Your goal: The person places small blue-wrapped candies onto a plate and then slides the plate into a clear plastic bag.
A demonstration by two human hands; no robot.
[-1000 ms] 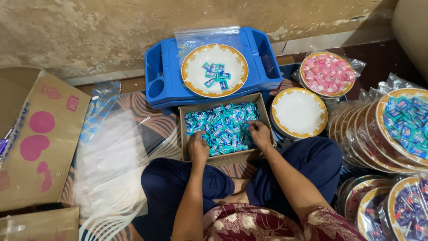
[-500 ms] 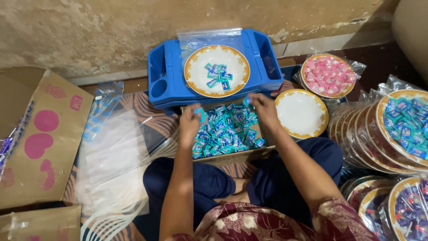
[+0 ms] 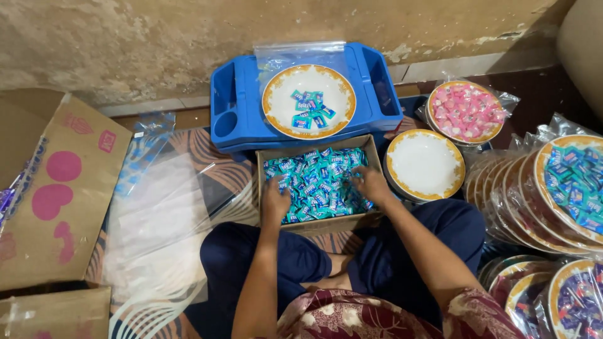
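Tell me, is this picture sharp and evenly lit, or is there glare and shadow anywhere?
Head view: mostly sharp and softly lit; the clear plastic sheets on the floor catch pale glare, the right corner by the wrapped plates falls dark, and both hands in the candy box look slightly soft.

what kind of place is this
Probably a home floor used as a small packing spot. A person sits by a worn wall, both hands in a box of blue sweets, with bagged plates of sweets stacked alongside.
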